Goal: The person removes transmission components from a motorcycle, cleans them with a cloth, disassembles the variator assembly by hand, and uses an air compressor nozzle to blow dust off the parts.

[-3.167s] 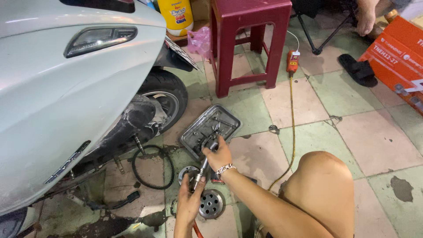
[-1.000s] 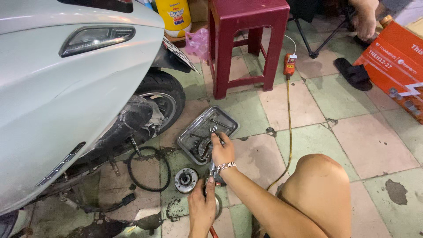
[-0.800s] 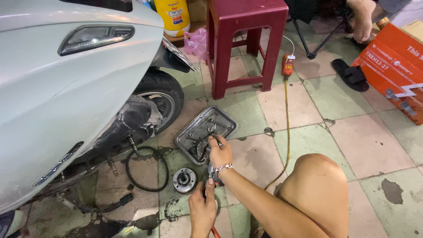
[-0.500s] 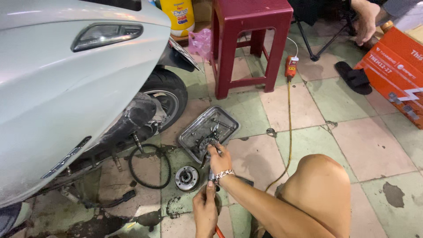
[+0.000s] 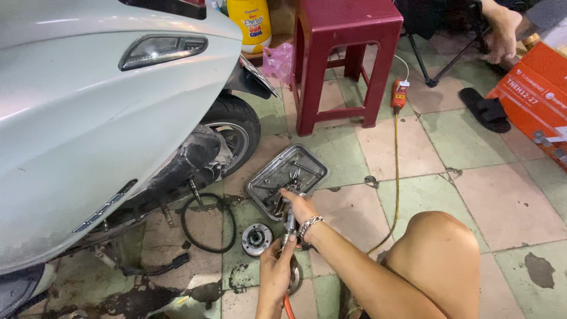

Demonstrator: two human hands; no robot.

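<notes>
My right hand (image 5: 299, 207), with a metal bracelet on its wrist, rests at the near edge of a dented metal tray (image 5: 261, 184) that holds several small tools and bolts. It grips the top of a slim metal air tool (image 5: 289, 227). My left hand (image 5: 274, 276) is closed around the tool's lower end, where an orange hose (image 5: 287, 306) leaves it. A round metal pulley part (image 5: 257, 238) lies on the floor just left of the tool. A second round part (image 5: 296, 276) is half hidden behind my left hand.
A white scooter (image 5: 100, 118) fills the left side, its rear wheel (image 5: 236, 131) beside the tray. A black rubber belt (image 5: 204, 221) lies on the oily tiles. A red plastic stool (image 5: 345, 53), an orange cable switch (image 5: 400, 94) and another person's hand (image 5: 502, 29) are behind.
My right hand has drawn back from inside the tray to its near edge. The tool now stands between both hands. The round part was set down to the left.
</notes>
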